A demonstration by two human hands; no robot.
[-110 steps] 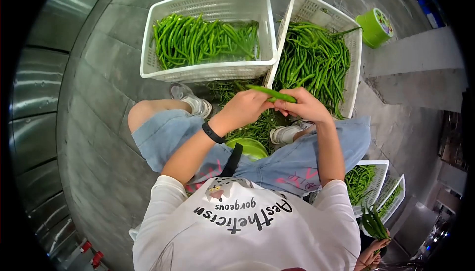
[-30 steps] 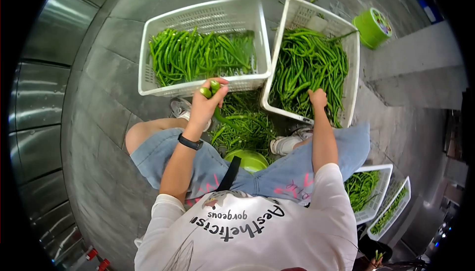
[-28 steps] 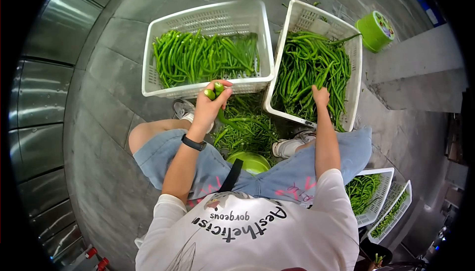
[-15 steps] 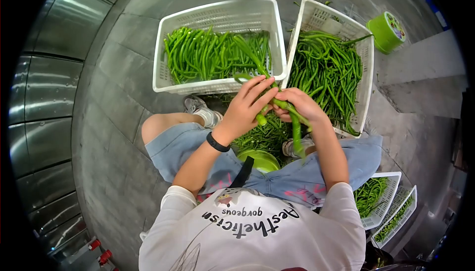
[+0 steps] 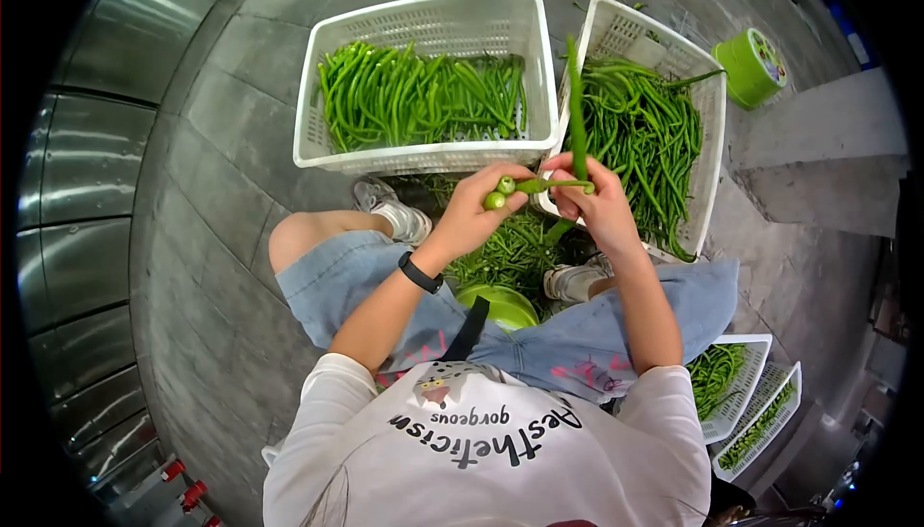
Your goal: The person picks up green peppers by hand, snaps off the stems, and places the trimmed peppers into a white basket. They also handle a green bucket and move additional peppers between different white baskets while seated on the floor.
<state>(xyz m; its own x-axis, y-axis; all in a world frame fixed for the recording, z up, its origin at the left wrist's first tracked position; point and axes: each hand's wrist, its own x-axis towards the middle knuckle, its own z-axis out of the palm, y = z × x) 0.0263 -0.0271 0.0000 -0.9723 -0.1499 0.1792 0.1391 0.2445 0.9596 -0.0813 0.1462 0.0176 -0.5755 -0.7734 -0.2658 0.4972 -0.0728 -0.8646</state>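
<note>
Both forearms extend forward, bent at the elbows. Left hand (image 5: 470,222) and right hand (image 5: 603,207) sit close together above the knees, fingers closed in pinch grips.

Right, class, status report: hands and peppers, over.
Left hand shut on two green peppers. Right hand shut on long pepper, pointing up. Nothing in the way.

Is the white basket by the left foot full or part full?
Part full: green peppers cover the floor of the white basket, but its perforated walls stand bare above them.
</note>
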